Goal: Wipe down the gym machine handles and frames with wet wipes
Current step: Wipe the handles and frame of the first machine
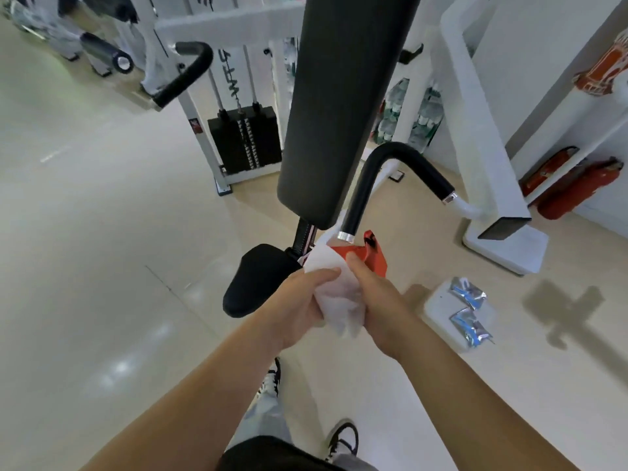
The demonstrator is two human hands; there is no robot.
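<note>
A white wet wipe (334, 294) is held bunched between both hands, low in front of the body. The left hand (299, 307) is curled around its left side, with fingers folded over the top edge, and the right hand (373, 300) is closed on its right side, with the thumb raised toward a red lever (372, 254) just beyond. Neither hand is spread; both are clenched on the cloth, which is gathered rather than laid flat.

The nearest part to be cleaned, the black curved handle (390, 175), is found directly ahead of and above the hands. Its lower end, marked by a silver collar (346, 236), is reached almost by the top of the wipe, though contact cannot be confirmed. From that collar the long axis is run upward, away from the person, then bent to the right toward the white frame (475, 130). The right hand is judged slightly nearer to the collar. A short forward and upward carry along that axis is probably what the coming stroke calls for.

The black back pad (339, 96) is seen just left of the handle, and the seat (258, 280) is below the left hand. Two foil wipe packets (469, 311) are lying on a white base plate (438, 311) to the right, well apart from the hands
</note>
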